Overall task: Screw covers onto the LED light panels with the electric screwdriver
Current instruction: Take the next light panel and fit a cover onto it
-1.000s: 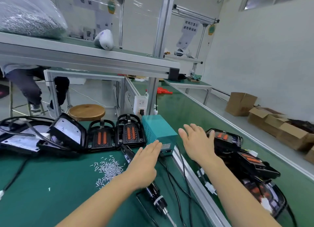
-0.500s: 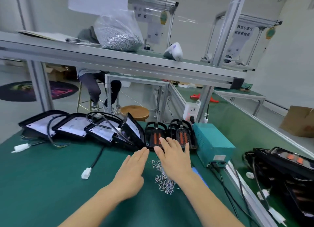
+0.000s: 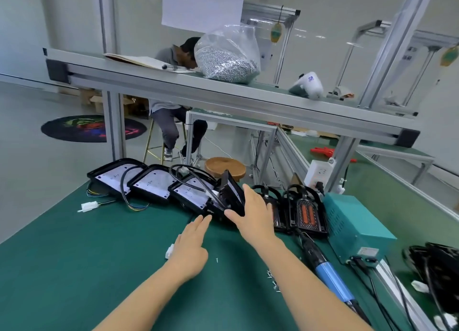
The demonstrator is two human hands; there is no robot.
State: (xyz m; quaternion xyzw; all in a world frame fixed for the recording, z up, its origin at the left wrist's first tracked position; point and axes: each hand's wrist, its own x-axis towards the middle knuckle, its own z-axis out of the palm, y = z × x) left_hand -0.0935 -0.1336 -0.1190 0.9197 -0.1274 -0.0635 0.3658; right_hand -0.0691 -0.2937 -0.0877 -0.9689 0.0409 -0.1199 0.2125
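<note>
Your green desk (image 3: 74, 268) took up most of the shot, with the overhead shelf (image 3: 223, 92) crossing above it and a big bag of screws (image 3: 227, 57) parked up there, probably as bulk stock out of the way. Along the far edge you had a row of LED light panels (image 3: 149, 184) shingled on each other, white boards face up, and the nearest panel (image 3: 231, 196) was tipped up on edge against the rest. Next to those sat the black covers (image 3: 308, 211) with orange inserts, then the teal power supply (image 3: 352, 226). Looked like parts were lined up in grabbing order.

The electric screwdriver (image 3: 325, 263) lay on the desk beside your right forearm, nobody holding it, and loose screws (image 3: 272, 278) were scattered just by it.

Your right hand (image 3: 253, 214) had its grip wide open, fingers spread, thumb near the tipped panel's lower edge, nothing clamped that I could see. Your left hand (image 3: 192, 246) was flat and open too, fingertips near the panel's corner, holding nothing.

Versus half a second earlier, both hands had gone forward from over the screw pile to that panel, and your head had swung left, so the panel row sat more central.
</note>
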